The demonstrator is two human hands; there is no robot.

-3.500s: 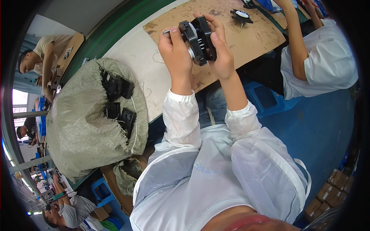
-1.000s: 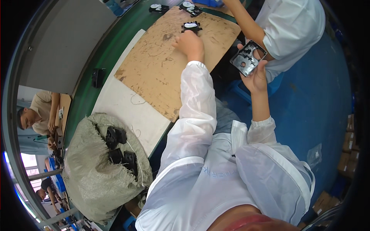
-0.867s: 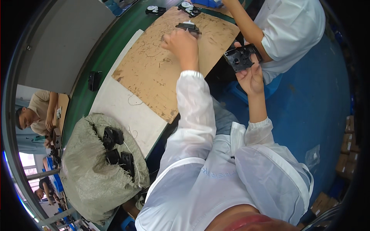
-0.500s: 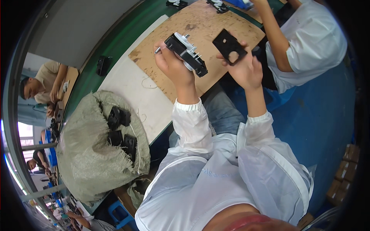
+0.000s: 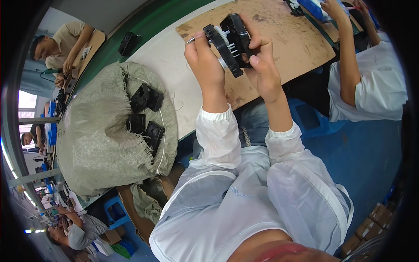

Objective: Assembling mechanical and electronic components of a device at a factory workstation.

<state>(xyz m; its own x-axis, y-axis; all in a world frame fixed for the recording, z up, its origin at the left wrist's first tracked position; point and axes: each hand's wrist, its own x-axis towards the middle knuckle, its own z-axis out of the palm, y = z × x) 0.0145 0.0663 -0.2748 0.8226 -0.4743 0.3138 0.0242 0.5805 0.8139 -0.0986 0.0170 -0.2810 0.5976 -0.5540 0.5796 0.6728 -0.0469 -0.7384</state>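
Above the wooden board, my left hand [image 5: 207, 61] grips a black gear housing [image 5: 223, 51] with white gears and several thin pins on its right face. A metal shaft sticks out at its left, by my thumb. My right hand [image 5: 264, 65] is closed around a black plastic cover [image 5: 236, 32], its hollow side toward the gears. The two parts stand nearly parallel, very close together at the top; whether they touch, I cannot tell. Part of the cover lies hidden behind the housing and my fingers.
A woven sack [image 5: 100, 135] with several black plastic parts [image 5: 146, 97] stands at the left. The scuffed wooden board [image 5: 297, 43] lies on the table under my hands. One black part [image 5: 128, 43] rests on the green table edge. A co-worker's arm [image 5: 349, 56] is at the right.
My right hand has brought the cover left and up, turning it edge-on beside the gears. My left hand has tilted the housing more upright. The view has shifted.
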